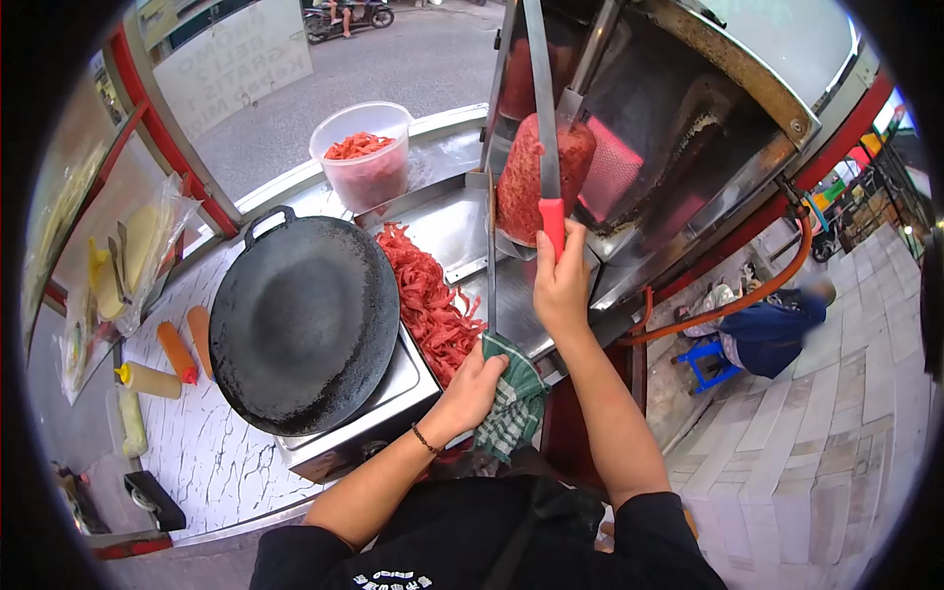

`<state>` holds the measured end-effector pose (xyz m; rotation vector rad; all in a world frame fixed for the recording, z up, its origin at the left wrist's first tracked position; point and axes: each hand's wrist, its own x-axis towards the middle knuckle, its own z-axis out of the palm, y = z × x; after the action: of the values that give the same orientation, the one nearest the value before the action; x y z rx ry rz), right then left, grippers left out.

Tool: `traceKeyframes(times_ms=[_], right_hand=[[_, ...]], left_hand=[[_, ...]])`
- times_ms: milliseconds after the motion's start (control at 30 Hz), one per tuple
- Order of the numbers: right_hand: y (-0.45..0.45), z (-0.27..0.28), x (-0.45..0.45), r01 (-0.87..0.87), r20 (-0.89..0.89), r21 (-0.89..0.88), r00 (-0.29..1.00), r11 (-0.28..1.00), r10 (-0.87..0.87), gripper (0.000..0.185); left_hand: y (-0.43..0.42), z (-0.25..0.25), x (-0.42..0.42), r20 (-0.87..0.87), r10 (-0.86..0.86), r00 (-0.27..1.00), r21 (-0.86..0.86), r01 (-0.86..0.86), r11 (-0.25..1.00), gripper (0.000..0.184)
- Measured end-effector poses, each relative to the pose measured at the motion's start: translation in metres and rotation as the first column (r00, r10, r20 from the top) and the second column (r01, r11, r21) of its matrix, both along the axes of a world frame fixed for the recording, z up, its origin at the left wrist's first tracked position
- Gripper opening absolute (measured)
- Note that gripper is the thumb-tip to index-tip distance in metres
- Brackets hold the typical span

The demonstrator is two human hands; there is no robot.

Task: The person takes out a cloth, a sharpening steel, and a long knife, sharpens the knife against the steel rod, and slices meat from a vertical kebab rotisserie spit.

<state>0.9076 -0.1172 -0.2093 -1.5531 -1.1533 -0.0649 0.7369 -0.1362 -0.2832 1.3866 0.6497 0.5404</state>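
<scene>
Head view: meat block (521,185) stood on the vertical spit (594,59), far side, right of centre, in front of dark metal panels. Reddish-brown, thick, rough, grainy surface. Right hand (562,287) closed round the red handle of a long knife (544,108); blade lay across the block's face. Left hand (468,389) gripped a green checked cloth (513,413), thin dark rod (492,256) rising from it. Bright red meat strips (428,305) heaped nearer, between rod and black pan (305,324) at left. White tub (368,185), far left of block, held more strips.
</scene>
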Motion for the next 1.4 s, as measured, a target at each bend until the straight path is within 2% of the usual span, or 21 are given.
traceKeyframes(times_ms=[100, 200, 333, 433, 467, 500, 567, 600, 700, 767, 833, 900, 967, 1000, 1100, 1133, 1200, 1233, 1300, 1367, 1400], right_hand=[[-0.029, -0.033, -0.006, 0.003, -0.066, -0.079, 0.998, 0.997, -0.008, 0.024], [-0.045, -0.066, -0.002, 0.039, 0.009, -0.046, 0.999, 0.998, -0.039, 0.022], [-0.008, -0.011, -0.003, 0.001, 0.043, -0.042, 0.999, 0.999, 0.001, 0.022], [-0.030, -0.032, -0.007, 0.029, 0.104, -0.009, 0.994, 1.000, -0.028, 0.024], [-0.045, -0.068, 0.003, 0.040, 0.101, -0.056, 0.994, 0.998, -0.034, 0.025], [-0.047, -0.070, 0.003, 0.030, 0.106, -0.055, 0.994, 0.998, -0.024, 0.025], [-0.057, -0.067, -0.007, 0.051, 0.086, -0.094, 0.995, 0.994, -0.043, 0.024], [-0.050, -0.061, -0.002, 0.016, 0.021, -0.141, 1.000, 0.990, -0.013, 0.023], [-0.022, -0.027, -0.004, 0.009, 0.059, -0.097, 0.998, 0.995, -0.003, 0.024], [-0.033, -0.047, -0.001, 0.010, 0.055, -0.099, 0.998, 0.995, -0.004, 0.025], [-0.062, -0.089, 0.001, 0.039, 0.051, -0.137, 0.998, 0.990, -0.032, 0.026], [-0.066, -0.098, 0.002, 0.037, 0.048, -0.140, 0.998, 0.989, -0.030, 0.026], [-0.048, -0.065, 0.003, 0.005, 0.063, -0.161, 0.998, 0.987, 0.006, 0.027], [-0.035, -0.043, 0.000, 0.003, 0.088, -0.159, 0.996, 0.987, 0.011, 0.028], [-0.030, -0.043, 0.004, 0.029, 0.109, -0.194, 0.994, 0.981, -0.008, 0.028], [-0.042, -0.067, 0.008, 0.075, 0.143, -0.217, 0.989, 0.973, -0.044, 0.027], [-0.074, -0.090, -0.002, 0.047, 0.121, -0.189, 0.992, 0.981, -0.025, 0.027], [-0.080, -0.087, -0.007, 0.015, 0.093, -0.171, 0.996, 0.985, 0.001, 0.028], [-0.069, -0.080, -0.001, 0.072, 0.104, -0.218, 0.993, 0.973, -0.051, 0.028], [-0.038, -0.053, 0.009, 0.053, 0.158, -0.347, 0.987, 0.937, 0.003, 0.028], [-0.031, -0.048, 0.008, 0.053, 0.153, -0.341, 0.988, 0.939, -0.001, 0.027]], left_hand=[[0.001, 0.004, 0.001, 0.006, 0.016, 1.000, 0.021, -0.016, 1.000, 0.032], [0.003, 0.009, 0.004, 0.010, 0.035, 0.999, 0.031, -0.035, 0.999, 0.029], [0.001, 0.013, 0.008, 0.035, 0.040, 0.999, 0.047, -0.042, 0.998, 0.027], [0.003, 0.017, 0.008, 0.017, 0.056, 0.998, 0.076, -0.057, 0.995, 0.028], [0.005, 0.015, 0.008, 0.023, 0.051, 0.998, 0.076, -0.052, 0.996, 0.028], [0.006, 0.012, 0.009, 0.031, 0.048, 0.998, 0.074, -0.050, 0.996, 0.028], [0.003, 0.007, 0.010, 0.058, 0.069, 0.996, 0.085, -0.074, 0.994, 0.028], [0.004, 0.005, 0.010, 0.036, 0.049, 0.998, 0.089, -0.052, 0.995, 0.032], [0.007, 0.010, 0.012, -0.002, 0.004, 1.000, 0.051, -0.003, 0.999, 0.037], [0.012, 0.000, 0.015, 0.003, 0.001, 1.000, 0.076, -0.001, 0.997, 0.038], [0.013, 0.010, 0.014, 0.017, 0.027, 0.999, 0.049, -0.028, 0.998, 0.038], [0.012, 0.011, 0.014, 0.029, 0.047, 0.998, 0.091, -0.049, 0.995, 0.039], [0.016, 0.000, 0.017, -0.005, -0.003, 1.000, 0.062, 0.004, 0.998, 0.040], [0.014, -0.005, 0.020, 0.040, 0.019, 0.999, 0.066, -0.021, 0.998, 0.038], [0.017, 0.007, 0.020, 0.024, 0.002, 1.000, 0.026, -0.002, 1.000, 0.037], [0.017, 0.002, 0.023, 0.073, 0.052, 0.996, 0.038, -0.055, 0.998, 0.023], [0.019, 0.004, 0.024, 0.074, 0.065, 0.995, 0.066, -0.070, 0.995, 0.023], [0.019, 0.005, 0.025, 0.068, 0.084, 0.994, 0.083, -0.089, 0.993, 0.022], [0.015, -0.009, 0.028, 0.064, 0.055, 0.996, 0.069, -0.060, 0.996, 0.021], [0.013, -0.010, 0.032, 0.099, 0.095, 0.991, 0.046, -0.100, 0.994, 0.020], [0.013, -0.010, 0.032, 0.068, 0.082, 0.994, 0.033, -0.085, 0.996, 0.019]])
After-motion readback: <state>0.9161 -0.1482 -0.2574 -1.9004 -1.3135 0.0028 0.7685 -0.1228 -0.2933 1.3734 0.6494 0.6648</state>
